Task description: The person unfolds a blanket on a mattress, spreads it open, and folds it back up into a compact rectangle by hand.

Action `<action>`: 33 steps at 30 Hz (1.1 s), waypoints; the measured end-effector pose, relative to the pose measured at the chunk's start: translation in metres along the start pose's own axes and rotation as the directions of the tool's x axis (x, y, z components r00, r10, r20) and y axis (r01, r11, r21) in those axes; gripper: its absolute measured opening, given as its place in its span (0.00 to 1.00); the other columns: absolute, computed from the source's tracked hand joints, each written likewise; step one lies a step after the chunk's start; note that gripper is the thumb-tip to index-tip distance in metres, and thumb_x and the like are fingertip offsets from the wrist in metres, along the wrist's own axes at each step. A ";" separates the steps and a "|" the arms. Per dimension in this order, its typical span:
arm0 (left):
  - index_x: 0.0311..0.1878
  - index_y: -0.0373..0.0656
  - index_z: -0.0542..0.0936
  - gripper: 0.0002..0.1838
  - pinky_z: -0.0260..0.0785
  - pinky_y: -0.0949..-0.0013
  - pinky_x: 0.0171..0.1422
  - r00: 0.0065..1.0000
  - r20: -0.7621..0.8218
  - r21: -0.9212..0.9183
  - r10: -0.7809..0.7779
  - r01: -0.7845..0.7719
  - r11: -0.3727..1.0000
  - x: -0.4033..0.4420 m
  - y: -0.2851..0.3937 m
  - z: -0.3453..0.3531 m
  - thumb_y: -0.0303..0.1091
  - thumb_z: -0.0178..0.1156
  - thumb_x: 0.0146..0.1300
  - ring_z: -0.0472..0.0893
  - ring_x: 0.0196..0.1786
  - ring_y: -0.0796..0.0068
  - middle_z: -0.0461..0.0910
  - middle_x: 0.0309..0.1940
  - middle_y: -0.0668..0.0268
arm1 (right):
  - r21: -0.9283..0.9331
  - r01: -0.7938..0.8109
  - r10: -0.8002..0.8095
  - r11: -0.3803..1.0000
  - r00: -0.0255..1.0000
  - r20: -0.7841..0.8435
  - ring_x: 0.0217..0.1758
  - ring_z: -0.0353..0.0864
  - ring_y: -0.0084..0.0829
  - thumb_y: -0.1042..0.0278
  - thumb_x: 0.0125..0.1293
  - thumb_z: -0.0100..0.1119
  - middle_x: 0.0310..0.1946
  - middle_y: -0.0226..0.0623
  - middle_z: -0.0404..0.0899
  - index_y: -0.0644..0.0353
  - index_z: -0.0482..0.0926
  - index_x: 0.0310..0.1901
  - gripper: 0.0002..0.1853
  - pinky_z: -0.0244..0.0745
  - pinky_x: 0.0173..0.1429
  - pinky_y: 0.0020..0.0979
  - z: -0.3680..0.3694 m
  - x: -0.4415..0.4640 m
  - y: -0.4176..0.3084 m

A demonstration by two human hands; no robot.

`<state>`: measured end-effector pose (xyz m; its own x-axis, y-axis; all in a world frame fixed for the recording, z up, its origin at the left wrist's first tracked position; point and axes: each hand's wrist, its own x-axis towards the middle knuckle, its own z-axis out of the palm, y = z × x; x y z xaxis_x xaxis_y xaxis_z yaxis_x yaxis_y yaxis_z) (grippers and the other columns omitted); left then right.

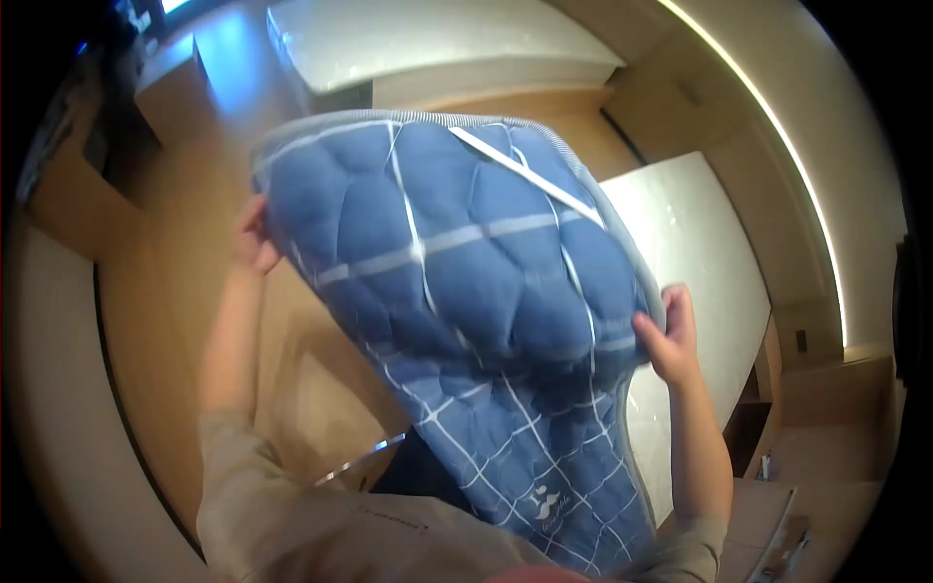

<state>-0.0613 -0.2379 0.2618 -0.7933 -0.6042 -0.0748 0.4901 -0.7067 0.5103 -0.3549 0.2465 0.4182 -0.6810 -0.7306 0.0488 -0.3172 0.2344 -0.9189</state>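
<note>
A blue quilted mattress pad point(496, 282) with a white grid pattern and a grey striped edge is held up in front of me. A white strap point(525, 175) crosses its far right corner. My left hand point(257, 236) is closed on the pad's left edge, its fingers partly hidden behind the cloth. On the right side, my right hand point(671, 335) grips the edge, thumb on the near face. The lower part of the pad hangs down toward my body, and a white printed logo point(546, 503) shows on it.
A pale, shiny-topped slab on a wooden base point(447, 49) stands at the far side. Another pale surface point(705, 233) lies behind the pad on the right. Wooden cabinets point(671, 107) with a light strip point(792, 146) line the right wall. Wooden floor point(165, 253) extends on the left.
</note>
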 end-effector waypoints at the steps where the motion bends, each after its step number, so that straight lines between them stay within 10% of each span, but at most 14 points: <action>1: 0.64 0.37 0.69 0.30 0.71 0.56 0.64 0.993 0.116 0.094 0.033 -0.044 0.995 -0.012 0.028 0.038 0.35 0.63 0.59 0.80 0.54 0.59 0.79 0.54 0.52 | 0.068 0.121 -0.122 0.990 0.992 0.020 0.42 0.74 0.21 0.67 0.57 0.70 0.38 0.32 0.74 0.57 0.62 0.51 0.27 0.68 0.45 0.22 -0.005 -0.006 -0.016; 4: 0.68 0.37 0.64 0.39 0.72 0.63 0.61 0.857 0.499 0.495 -0.131 -0.157 0.855 -0.042 0.077 0.147 0.36 0.68 0.53 0.81 0.52 0.62 0.79 0.51 0.52 | 0.199 -0.113 0.099 0.973 0.992 0.078 0.47 0.77 0.26 0.67 0.53 0.74 0.45 0.38 0.77 0.60 0.62 0.59 0.36 0.72 0.49 0.26 -0.007 0.009 -0.083; 6: 0.60 0.36 0.72 0.31 0.74 0.69 0.54 0.884 0.454 0.639 -0.112 -0.235 0.732 -0.058 0.087 0.162 0.25 0.68 0.50 0.81 0.47 0.71 0.81 0.44 0.59 | 0.185 0.262 -0.265 0.947 0.964 -0.008 0.47 0.78 0.30 0.64 0.52 0.75 0.47 0.41 0.78 0.60 0.61 0.65 0.41 0.74 0.52 0.30 0.021 0.026 -0.123; 8: 0.52 0.36 0.78 0.21 0.73 0.71 0.54 0.903 0.405 0.782 -0.140 -0.263 0.565 -0.080 0.089 0.166 0.22 0.66 0.52 0.81 0.47 0.74 0.82 0.43 0.63 | -0.097 0.271 -0.268 0.958 0.963 0.042 0.47 0.79 0.32 0.62 0.54 0.74 0.46 0.43 0.79 0.60 0.64 0.64 0.39 0.74 0.53 0.31 0.040 0.007 -0.172; 10: 0.48 0.37 0.80 0.16 0.73 0.72 0.53 0.913 0.387 0.838 -0.128 -0.291 0.462 -0.123 0.081 0.183 0.21 0.64 0.54 0.80 0.46 0.76 0.82 0.41 0.65 | -0.242 0.351 -0.301 0.904 0.927 0.222 0.45 0.79 0.28 0.65 0.57 0.70 0.40 0.38 0.81 0.63 0.75 0.52 0.23 0.74 0.51 0.29 0.047 -0.014 -0.176; 15: 0.46 0.37 0.78 0.14 0.73 0.73 0.50 0.918 0.294 0.921 -0.268 -0.196 0.336 -0.174 0.096 0.171 0.22 0.63 0.56 0.79 0.44 0.77 0.81 0.42 0.65 | -0.101 0.437 -0.431 0.894 0.899 0.079 0.39 0.80 0.22 0.76 0.60 0.64 0.37 0.33 0.83 0.63 0.79 0.46 0.12 0.74 0.46 0.23 0.027 -0.073 -0.182; 18: 0.49 0.37 0.76 0.19 0.72 0.70 0.52 0.869 0.197 0.948 -0.454 -0.287 -0.136 -0.198 0.101 0.228 0.30 0.68 0.55 0.79 0.48 0.72 0.79 0.45 0.62 | -0.205 0.584 -0.561 0.785 0.812 0.164 0.38 0.81 0.26 0.75 0.60 0.65 0.36 0.36 0.83 0.63 0.80 0.46 0.12 0.75 0.45 0.24 0.029 -0.092 -0.197; 20: 0.56 0.36 0.73 0.31 0.69 0.64 0.59 0.705 0.465 0.715 -0.536 -0.656 -0.242 -0.207 0.082 0.280 0.38 0.73 0.51 0.76 0.52 0.67 0.76 0.48 0.60 | -0.295 0.623 -0.585 0.724 0.782 0.216 0.38 0.82 0.29 0.75 0.59 0.65 0.35 0.39 0.83 0.63 0.81 0.45 0.12 0.75 0.44 0.26 0.025 -0.107 -0.209; 24: 0.64 0.33 0.67 0.41 0.67 0.58 0.62 0.414 0.731 0.527 -0.542 -0.848 0.063 -0.226 -0.004 0.363 0.49 0.71 0.52 0.75 0.59 0.52 0.74 0.56 0.46 | -0.420 0.724 -0.661 0.548 0.682 0.313 0.38 0.83 0.36 0.74 0.58 0.66 0.34 0.44 0.83 0.62 0.81 0.44 0.12 0.76 0.44 0.31 0.037 -0.125 -0.219; 28: 0.45 0.40 0.74 0.17 0.70 0.49 0.42 0.506 0.742 0.507 -0.439 -0.853 -0.127 -0.244 -0.056 0.371 0.39 0.63 0.56 0.79 0.39 0.43 0.80 0.34 0.50 | -0.518 0.636 -0.697 0.572 0.710 0.102 0.51 0.78 0.39 0.72 0.58 0.67 0.48 0.46 0.78 0.64 0.73 0.53 0.22 0.71 0.58 0.35 0.035 -0.156 -0.173; 33: 0.44 0.38 0.70 0.18 0.70 0.49 0.39 0.486 0.800 0.502 -0.353 -0.863 -0.050 -0.275 -0.063 0.361 0.42 0.61 0.61 0.79 0.36 0.43 0.79 0.29 0.49 | -0.339 0.649 -0.722 0.680 0.672 -0.162 0.61 0.68 0.42 0.65 0.63 0.64 0.59 0.48 0.67 0.62 0.62 0.60 0.28 0.60 0.67 0.42 0.048 -0.200 -0.113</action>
<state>-0.0044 0.1054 0.5592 -0.8471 0.2501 0.4689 0.4788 0.7419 0.4694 -0.1515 0.3355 0.4931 -0.3355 -0.5568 0.7599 -0.8821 -0.0974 -0.4608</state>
